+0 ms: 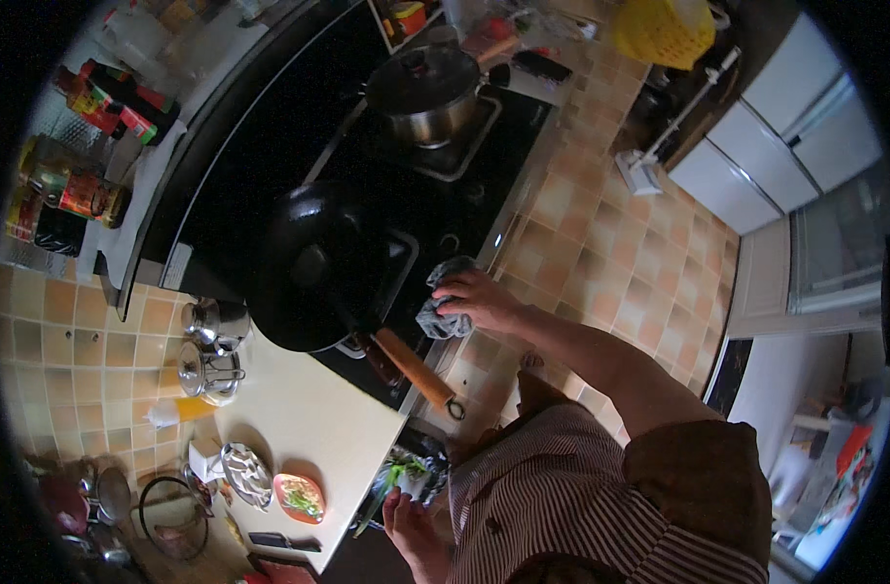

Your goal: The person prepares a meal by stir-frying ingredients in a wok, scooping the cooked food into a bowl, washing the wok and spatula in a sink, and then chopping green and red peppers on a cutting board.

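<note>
My right hand (481,298) is closed around a crumpled grey cloth (445,321), at the front edge of the black glass gas stove (445,201). Left of the cloth a dark wok (291,306) sits on the near burner. A turner with a wooden handle (415,371) rests in the wok, its handle jutting past the stove's front edge. My left hand (414,536) hangs low by the striped apron (561,482), with fingers loosely bent and nothing visible in them. Just beyond it, a bin bag (434,456) with green vegetable scraps shows below the counter edge.
A lidded steel pot (426,109) occupies the far burner. On the counter (306,394) are an orange dish of chopped food (299,498), a plate of pale slices (246,474) and a knife (284,542). Sauce bottles (87,197) stand above the hood. Tiled floor (598,241) lies right.
</note>
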Available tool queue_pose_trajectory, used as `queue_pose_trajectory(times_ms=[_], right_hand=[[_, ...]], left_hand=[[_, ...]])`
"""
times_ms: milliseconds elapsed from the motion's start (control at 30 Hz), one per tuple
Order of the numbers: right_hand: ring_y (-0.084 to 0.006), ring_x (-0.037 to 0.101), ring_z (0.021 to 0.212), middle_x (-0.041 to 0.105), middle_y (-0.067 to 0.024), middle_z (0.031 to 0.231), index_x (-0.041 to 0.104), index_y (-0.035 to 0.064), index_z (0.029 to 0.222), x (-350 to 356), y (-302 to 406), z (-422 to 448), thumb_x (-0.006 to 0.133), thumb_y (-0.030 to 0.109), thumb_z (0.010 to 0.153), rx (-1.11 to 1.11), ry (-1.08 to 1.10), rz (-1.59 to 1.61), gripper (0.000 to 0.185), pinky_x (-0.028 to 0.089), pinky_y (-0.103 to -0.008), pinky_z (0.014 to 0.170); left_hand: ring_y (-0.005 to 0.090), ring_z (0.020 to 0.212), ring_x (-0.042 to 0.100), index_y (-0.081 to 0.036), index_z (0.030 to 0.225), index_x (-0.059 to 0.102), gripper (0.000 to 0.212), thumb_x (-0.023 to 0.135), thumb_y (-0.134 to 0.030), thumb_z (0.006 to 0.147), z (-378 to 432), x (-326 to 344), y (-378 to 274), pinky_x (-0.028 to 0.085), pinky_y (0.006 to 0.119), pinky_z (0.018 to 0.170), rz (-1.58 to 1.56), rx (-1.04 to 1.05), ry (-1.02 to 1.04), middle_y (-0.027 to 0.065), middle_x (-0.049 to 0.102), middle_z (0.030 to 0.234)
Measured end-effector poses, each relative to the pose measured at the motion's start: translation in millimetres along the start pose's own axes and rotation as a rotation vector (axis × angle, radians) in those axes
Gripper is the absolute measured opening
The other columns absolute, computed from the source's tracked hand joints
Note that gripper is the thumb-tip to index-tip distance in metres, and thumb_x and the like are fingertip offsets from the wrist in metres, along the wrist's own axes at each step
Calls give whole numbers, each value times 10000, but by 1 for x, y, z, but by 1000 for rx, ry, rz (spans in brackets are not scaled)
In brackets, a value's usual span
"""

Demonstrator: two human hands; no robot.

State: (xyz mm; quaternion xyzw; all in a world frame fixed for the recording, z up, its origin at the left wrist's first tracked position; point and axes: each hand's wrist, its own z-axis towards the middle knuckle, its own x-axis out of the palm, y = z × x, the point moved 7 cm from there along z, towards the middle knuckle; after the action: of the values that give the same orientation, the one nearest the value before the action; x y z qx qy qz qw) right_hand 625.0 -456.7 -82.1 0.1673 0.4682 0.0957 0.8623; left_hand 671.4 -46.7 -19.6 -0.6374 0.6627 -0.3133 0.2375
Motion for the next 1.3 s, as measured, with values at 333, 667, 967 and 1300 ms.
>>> queue_pose_trajectory(times_ms=[333,667,967,1300], right_hand=[[-303,513,1185,568,-45,1271,703,158,1035,-58,-89,-15,631,-54,646,-48,77,42,449,467,-443,964],[-310,510,1188,554,-62,1289,660,176,1123,-150,-305,-24,644,-15,686,383,-25,-202,477,459,-427,981],[-379,527,984,550,-122,1047,680,212,1081,-96,-227,57,724,51,636,443,36,-260,475,474,-476,797],[-408,509,1038,538,-182,1118,610,-12,1172,20,-165,188,709,47,724,213,301,-262,463,464,-452,923]], left_hand=[[163,800,650,-25,1236,584,319,596,-129,934,-25,112,-14,515,276,701,93,-16,228,113,675,1036],[287,1049,625,1,1323,500,477,479,-353,1004,-4,170,3,514,407,862,-134,-119,436,154,626,1180],[268,844,669,-21,1356,443,684,380,-582,969,-5,225,-11,556,394,715,-27,3,261,196,626,1121],[197,745,624,43,1289,478,592,699,-211,802,2,233,-8,569,310,606,-121,19,281,120,617,959]])
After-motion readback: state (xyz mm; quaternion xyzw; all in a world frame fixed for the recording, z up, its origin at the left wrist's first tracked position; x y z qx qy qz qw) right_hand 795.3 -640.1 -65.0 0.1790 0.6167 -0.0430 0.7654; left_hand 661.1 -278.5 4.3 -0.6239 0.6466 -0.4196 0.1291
